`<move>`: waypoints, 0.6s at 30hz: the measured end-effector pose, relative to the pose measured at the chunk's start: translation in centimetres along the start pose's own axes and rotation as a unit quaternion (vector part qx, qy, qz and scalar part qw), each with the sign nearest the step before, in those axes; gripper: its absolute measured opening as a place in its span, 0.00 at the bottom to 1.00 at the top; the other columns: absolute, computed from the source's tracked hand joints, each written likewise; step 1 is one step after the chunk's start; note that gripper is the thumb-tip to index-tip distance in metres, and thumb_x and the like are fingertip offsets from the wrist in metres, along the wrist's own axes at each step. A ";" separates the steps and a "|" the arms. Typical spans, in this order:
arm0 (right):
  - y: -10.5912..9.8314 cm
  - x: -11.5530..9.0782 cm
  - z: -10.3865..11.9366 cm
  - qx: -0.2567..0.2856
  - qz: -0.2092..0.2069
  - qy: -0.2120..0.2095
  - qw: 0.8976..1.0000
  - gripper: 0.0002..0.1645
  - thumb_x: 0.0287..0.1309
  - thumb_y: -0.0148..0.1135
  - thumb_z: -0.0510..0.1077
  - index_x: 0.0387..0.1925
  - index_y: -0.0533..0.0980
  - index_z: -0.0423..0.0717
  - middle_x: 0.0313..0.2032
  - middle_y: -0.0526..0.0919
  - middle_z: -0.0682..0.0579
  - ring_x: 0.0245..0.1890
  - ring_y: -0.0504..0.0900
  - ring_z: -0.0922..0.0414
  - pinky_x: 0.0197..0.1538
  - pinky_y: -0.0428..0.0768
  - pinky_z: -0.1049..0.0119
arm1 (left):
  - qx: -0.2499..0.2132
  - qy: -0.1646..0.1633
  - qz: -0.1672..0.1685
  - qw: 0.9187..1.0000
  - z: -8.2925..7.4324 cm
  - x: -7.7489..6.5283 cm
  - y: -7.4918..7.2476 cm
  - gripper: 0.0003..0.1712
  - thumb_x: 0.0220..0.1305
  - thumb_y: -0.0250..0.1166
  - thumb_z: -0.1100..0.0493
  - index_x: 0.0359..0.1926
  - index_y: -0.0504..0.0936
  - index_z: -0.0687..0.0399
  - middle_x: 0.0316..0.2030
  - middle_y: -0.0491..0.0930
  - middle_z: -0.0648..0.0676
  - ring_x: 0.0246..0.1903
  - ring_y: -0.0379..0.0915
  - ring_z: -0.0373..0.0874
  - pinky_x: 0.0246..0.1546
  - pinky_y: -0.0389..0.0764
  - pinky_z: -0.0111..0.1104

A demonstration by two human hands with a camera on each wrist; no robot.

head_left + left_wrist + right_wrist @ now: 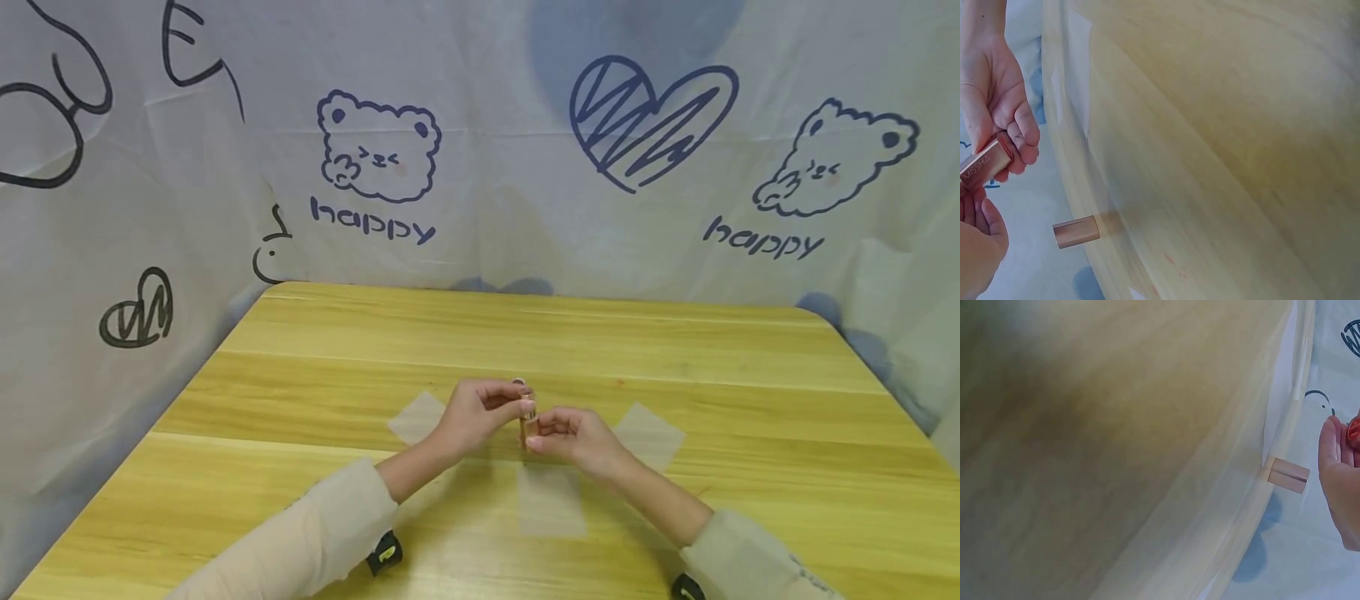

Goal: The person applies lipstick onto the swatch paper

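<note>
Between both hands a rose-gold lipstick [986,165] stands nearly upright over the middle of the table, "MISSHA" lettered along its tube. My right hand [579,435] pinches the lower part of the tube between thumb and fingers. Higher up, the thumb and fingers of my left hand [476,410] grip the upper end, hiding most of it. The lipstick's red base [1354,432] shows beside the right fingers in the right wrist view. A separate short rose-gold tube, shaped like a lipstick cap [1077,232], stands on the table beyond the hands, mostly hidden in the head view.
Pale square patches [551,502] lie on the wood-grain table [300,367], one in front of the hands and one on either side. A white curtain [510,208] with drawings hangs behind. Black wrist gear [385,552] shows under the left sleeve.
</note>
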State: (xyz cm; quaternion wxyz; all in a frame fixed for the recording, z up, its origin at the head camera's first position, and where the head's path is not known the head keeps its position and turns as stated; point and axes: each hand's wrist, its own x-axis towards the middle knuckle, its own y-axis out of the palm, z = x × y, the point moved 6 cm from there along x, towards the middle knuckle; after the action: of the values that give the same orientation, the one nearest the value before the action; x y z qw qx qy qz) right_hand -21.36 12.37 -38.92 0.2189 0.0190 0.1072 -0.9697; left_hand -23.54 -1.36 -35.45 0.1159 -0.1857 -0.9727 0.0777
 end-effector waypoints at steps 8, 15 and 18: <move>0.1 0.0 0.1 -0.002 -0.041 0.003 0.999 0.22 0.55 0.64 0.42 0.44 0.74 0.26 0.36 0.82 0.50 0.36 0.80 0.64 0.43 0.82 0.68 | 0.008 0.013 -0.014 1.000 -0.1 -0.1 0.0 0.12 0.58 0.63 0.67 0.41 0.81 0.73 0.43 0.81 0.67 0.44 0.80 0.56 0.42 0.81 0.28; 0.2 0.1 0.3 -0.006 -0.047 0.002 0.999 0.22 0.56 0.63 0.42 0.44 0.74 0.26 0.38 0.83 0.46 0.37 0.80 0.63 0.43 0.82 0.68 | 0.011 0.007 -0.024 1.000 -0.1 -0.2 -0.1 0.12 0.58 0.64 0.66 0.41 0.81 0.72 0.43 0.81 0.67 0.44 0.80 0.56 0.42 0.81 0.28; 0.2 0.0 0.4 -0.010 -0.047 -0.006 0.999 0.22 0.57 0.62 0.41 0.46 0.73 0.25 0.40 0.82 0.40 0.39 0.82 0.60 0.44 0.82 0.67 | 0.007 0.001 -0.034 0.999 0.0 -0.2 -0.2 0.12 0.58 0.64 0.66 0.41 0.82 0.72 0.43 0.82 0.67 0.43 0.81 0.55 0.41 0.82 0.28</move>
State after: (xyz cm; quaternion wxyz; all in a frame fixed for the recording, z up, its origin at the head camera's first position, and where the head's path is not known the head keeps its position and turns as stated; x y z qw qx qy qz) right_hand -21.27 12.08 -38.60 0.1736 0.0063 0.1168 -0.9779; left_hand -23.39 -1.57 -35.42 0.1203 -0.1513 -0.9778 0.0804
